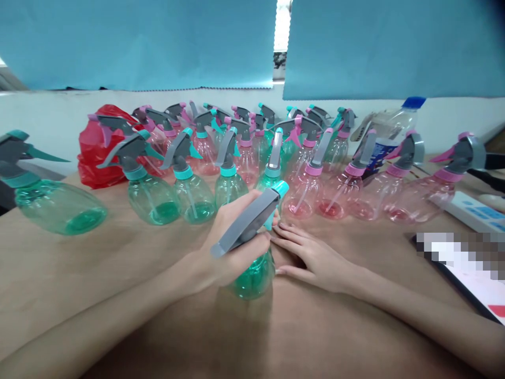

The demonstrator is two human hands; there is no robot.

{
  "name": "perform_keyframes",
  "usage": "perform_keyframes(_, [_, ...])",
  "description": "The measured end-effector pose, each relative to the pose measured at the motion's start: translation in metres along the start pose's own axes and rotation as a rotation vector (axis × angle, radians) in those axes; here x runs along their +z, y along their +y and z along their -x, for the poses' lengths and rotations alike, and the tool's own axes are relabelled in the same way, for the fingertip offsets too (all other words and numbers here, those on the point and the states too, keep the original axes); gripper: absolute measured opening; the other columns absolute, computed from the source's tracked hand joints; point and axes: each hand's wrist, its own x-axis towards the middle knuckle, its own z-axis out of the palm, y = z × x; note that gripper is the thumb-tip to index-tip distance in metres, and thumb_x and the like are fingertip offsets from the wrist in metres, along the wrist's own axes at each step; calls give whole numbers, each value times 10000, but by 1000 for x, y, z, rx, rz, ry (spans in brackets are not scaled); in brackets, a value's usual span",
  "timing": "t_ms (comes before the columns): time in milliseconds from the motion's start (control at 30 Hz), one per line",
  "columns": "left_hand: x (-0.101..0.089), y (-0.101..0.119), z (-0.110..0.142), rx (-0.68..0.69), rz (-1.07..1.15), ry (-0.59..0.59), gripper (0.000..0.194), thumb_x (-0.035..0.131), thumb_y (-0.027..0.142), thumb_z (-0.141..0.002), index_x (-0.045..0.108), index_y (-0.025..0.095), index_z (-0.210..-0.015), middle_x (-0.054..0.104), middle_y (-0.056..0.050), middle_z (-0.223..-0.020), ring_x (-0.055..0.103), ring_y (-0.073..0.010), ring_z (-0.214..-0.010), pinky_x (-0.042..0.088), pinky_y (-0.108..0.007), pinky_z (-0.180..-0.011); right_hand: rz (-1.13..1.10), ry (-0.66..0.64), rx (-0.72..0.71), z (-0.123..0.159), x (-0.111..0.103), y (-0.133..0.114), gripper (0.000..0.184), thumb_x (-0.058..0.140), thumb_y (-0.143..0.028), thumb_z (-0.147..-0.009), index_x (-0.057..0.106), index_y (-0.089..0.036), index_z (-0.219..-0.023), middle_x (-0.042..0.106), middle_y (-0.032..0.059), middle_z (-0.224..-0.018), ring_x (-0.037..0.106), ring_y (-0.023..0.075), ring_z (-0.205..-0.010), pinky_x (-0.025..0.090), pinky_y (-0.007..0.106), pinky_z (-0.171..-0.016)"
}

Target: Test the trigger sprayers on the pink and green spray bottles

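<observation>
My left hand is wrapped round the neck of a green spray bottle with a grey and teal spray head. The bottle stands just in front of me, and my fingers hide its collar. To its right, my right hand lies on the wooden table with fingers stretched toward the bottle, holding nothing. Whether its fingertips touch the bottle I cannot tell. Just beyond the hands are another green spray bottle and a pink spray bottle, both upright.
Several more green and pink spray bottles stand in rows toward the wall. A red plastic bag sits at back left, a large clear bottle with a blue cap at back right. On the right lie a white box and a dark-edged flat item, partly blurred out.
</observation>
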Motion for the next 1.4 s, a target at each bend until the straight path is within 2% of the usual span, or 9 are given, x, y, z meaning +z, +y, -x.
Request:
perform_keyframes(133, [-1, -1, -1, -12, 11, -5, 116, 493, 178, -711, 396, 238, -728, 399, 36, -667, 375, -139, -583, 358, -284, -545, -6, -8, 2, 0, 0, 1, 706, 506, -585, -900, 408, -164, -1458, 420, 156, -1493, 314, 321, -1421, 295, 574, -1138])
perform_keyframes(233, [0, -2, 0, -36, 39, -17, 116, 488, 187, -721, 451, 250, -811, 429, 45, -658, 381, -136, -548, 348, -279, -513, 8, -28, 7, 0, 0, 2, 705, 492, -584, -908, 424, -134, -1446, 401, 164, -1502, 293, 324, -1428, 284, 564, -1146])
perform_keyframes(400, [2, -3, 3, -91, 22, 9, 199, 533, 208, -726, 474, 259, -909, 461, 58, -647, 447, -145, -548, 407, -288, -560, 12, -42, 14, 0, 0, 2, 682, 463, -569, -928, 418, -129, -1448, 372, 158, -1518, 272, 313, -1437, 285, 554, -1149])
perform_keyframes(633, [4, -6, 2, -110, 5, 4, 227, 547, 230, -751, 499, 255, -972, 498, 58, -635, 486, -151, -544, 437, -289, -564, -20, 6, 3, 1, 1, 3, 630, 507, -524, -926, 412, -195, -1455, 411, 131, -1501, 300, 307, -1428, 306, 573, -1134])
perform_keyframes(767, [4, -4, 2, -90, 16, 17, 230, 535, 209, -751, 515, 253, -976, 507, 57, -641, 484, -142, -534, 436, -284, -550, -19, 8, 8, 1, 1, 2, 614, 501, -511, -932, 439, -168, -1439, 413, 149, -1497, 318, 317, -1419, 317, 572, -1128])
perform_keyframes(1033, [4, -5, 2, -99, 59, -2, 241, 537, 205, -754, 496, 238, -989, 496, 55, -632, 493, -150, -554, 392, -286, -533, -22, 43, 1, 0, 1, 0, 581, 505, -476, -940, 435, -192, -1442, 430, 143, -1486, 343, 311, -1409, 328, 580, -1119])
perform_keyframes(1300, [5, -2, 4, -126, -9, 45, 191, 516, 223, -798, 510, 241, -988, 573, 37, -705, 539, -146, -578, 434, -285, -556, -3, 13, 11, 0, -1, 0, 597, 487, -492, -944, 421, -181, -1450, 430, 143, -1490, 326, 304, -1417, 316, 564, -1132])
perform_keyframes(1400, [5, -4, 2, -127, 3, 8, 218, 534, 248, -768, 513, 249, -985, 546, 47, -676, 514, -137, -533, 416, -274, -513, -14, 25, 2, 0, -1, 1, 592, 502, -481, -941, 413, -202, -1455, 436, 135, -1487, 336, 305, -1413, 318, 569, -1128])
